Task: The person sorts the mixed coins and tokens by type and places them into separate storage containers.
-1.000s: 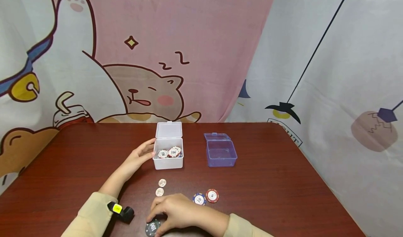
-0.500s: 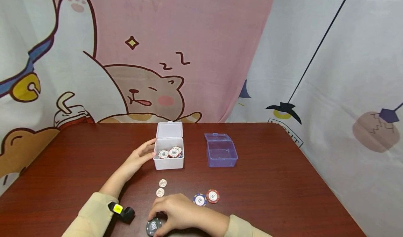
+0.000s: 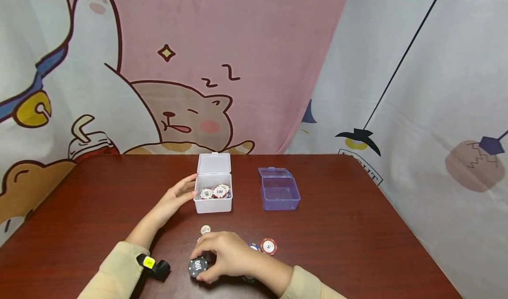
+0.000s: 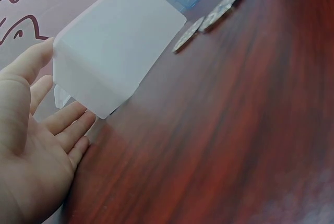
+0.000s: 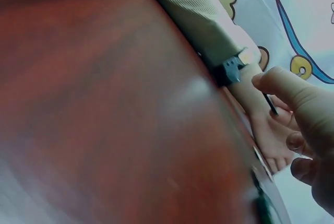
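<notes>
In the head view, my right hand (image 3: 228, 255) pinches a black poker chip (image 3: 197, 267) marked 100 by its edges, just above the table. The right wrist view shows that black chip (image 5: 271, 105) edge-on between thumb and fingers. My left hand (image 3: 170, 202) rests against the left side of an open white box (image 3: 213, 206), its fingers fairly straight. Poker chips (image 3: 219, 192) lie inside this box. From the left wrist, the thumb and fingertips of the left hand (image 4: 39, 145) touch the white box (image 4: 115, 41) near its corner.
Right of the white box stands an open, see-through purple box (image 3: 279, 199). A red chip (image 3: 269, 246) and a partly covered blue chip (image 3: 254, 247) lie by my right wrist. Beneath it shows a dark green chip (image 3: 248, 279). A pale chip (image 3: 205, 229) lies before the white box; another is mostly hidden.
My right hand has lifted the black poker chip off the table and moved it slightly forward and right. A dark green chip now shows under the right wrist. The left hand stays put.
</notes>
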### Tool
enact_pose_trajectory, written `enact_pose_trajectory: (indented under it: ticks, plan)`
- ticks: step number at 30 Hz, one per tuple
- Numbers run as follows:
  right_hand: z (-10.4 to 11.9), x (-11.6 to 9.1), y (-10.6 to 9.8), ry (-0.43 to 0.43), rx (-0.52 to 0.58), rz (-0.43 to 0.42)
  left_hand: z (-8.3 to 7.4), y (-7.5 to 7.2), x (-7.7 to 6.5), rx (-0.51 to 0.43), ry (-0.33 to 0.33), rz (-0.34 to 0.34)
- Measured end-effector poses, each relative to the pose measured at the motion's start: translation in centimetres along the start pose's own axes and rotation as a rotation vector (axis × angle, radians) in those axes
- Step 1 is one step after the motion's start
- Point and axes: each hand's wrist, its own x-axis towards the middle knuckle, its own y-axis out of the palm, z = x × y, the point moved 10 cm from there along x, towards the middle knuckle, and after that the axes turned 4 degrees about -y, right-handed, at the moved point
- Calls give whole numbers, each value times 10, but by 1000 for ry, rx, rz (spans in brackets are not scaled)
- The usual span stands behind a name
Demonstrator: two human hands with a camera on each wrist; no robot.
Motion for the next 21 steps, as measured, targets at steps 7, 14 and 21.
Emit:
enact_pose_trajectory:
  ticks: [7, 14, 21]
  plan:
    - [-20, 0, -25, 57, 24, -103, 0, -1, 1, -2, -5, 0]
    - [-38, -1, -44, 120, 47, -172, 1, -2, 0, 0, -9, -6]
    - [-48, 3, -61, 124, 21, -251, 0, 0, 0, -18, 3, 2]
